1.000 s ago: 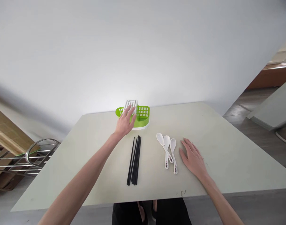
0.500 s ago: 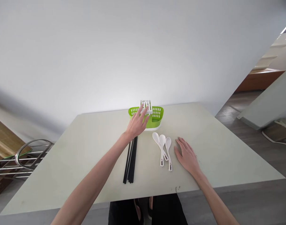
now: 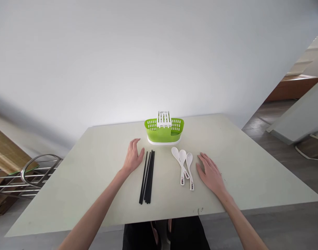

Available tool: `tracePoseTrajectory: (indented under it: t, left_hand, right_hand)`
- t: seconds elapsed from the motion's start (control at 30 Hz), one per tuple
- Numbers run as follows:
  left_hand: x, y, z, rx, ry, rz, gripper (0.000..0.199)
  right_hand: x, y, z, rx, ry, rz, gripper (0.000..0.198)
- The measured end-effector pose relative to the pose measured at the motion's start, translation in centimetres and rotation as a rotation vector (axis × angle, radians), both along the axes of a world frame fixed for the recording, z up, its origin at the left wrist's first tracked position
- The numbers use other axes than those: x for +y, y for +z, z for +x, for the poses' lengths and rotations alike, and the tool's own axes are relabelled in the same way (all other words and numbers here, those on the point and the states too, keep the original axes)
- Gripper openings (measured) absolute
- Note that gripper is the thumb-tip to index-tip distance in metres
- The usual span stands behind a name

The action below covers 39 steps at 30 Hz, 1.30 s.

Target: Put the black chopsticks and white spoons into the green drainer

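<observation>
While both palms are laid flat on the table [image 3: 239, 166], nothing is gripped: the left hand [image 3: 133, 159] is spread, fingers apart, just beside the black chopsticks [image 3: 147, 176]. Fingers loosely apart too, the right hand [image 3: 210, 172] is rested just beside three white spoons [image 3: 184, 166], with the green cutlery holder [image 3: 164, 132] seen beyond.

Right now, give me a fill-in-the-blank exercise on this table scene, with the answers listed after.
1. The spoons beside the right hand number ____.
2. The holder at the far edge of the table is white and ____.
3. The black chopsticks lie just right of the ____ hand.
4. Both hands hold ____.

Missing words: three; green; left; nothing
</observation>
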<state>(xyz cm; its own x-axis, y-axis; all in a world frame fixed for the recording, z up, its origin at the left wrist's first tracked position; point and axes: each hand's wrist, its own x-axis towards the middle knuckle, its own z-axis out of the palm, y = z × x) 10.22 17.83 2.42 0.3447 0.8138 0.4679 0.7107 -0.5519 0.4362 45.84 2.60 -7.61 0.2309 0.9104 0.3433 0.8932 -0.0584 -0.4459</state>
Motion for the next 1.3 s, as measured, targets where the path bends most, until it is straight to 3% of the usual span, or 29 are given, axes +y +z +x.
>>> tracePoseTrajectory:
  t: [0.13,0.3,0.57,0.77,1.03,1.3]
  left_hand:
    - [-3.6,-3.0,-1.3,-0.014,-0.021,-0.158,0.048]
    - [-6.6,-4.1,-2.2,-0.013,-0.045,-0.207,0.052]
    - [-7.2,-4.3,-3.0,0.004,-0.069,-0.187,0.056]
    - [-7.0,-4.6,-3.3,-0.068,-0.038,-0.195,0.033]
    - [-7.1,-3.8,-5.9,-0.035,0.031,-0.245,0.02]
    - [-9.2,-0.6,-11.5,0.197,0.112,-0.198,0.03]
  right_hand:
    - [0.0,-0.2,0.1,0.001,0.004,0.018,0.054]
    - [-0.1,-0.4,0.1,0.002,0.007,0.033,0.053]
    - [-0.3,0.0,0.1,0.019,-0.01,0.012,0.052]
    - [-0.3,-0.2,0.3,0.021,-0.009,0.0,0.052]
    - [-0.3,-0.1,0.3,0.032,-0.007,-0.006,0.051]
    - [-0.4,-0.1,0.3,0.04,-0.005,-0.003,0.051]
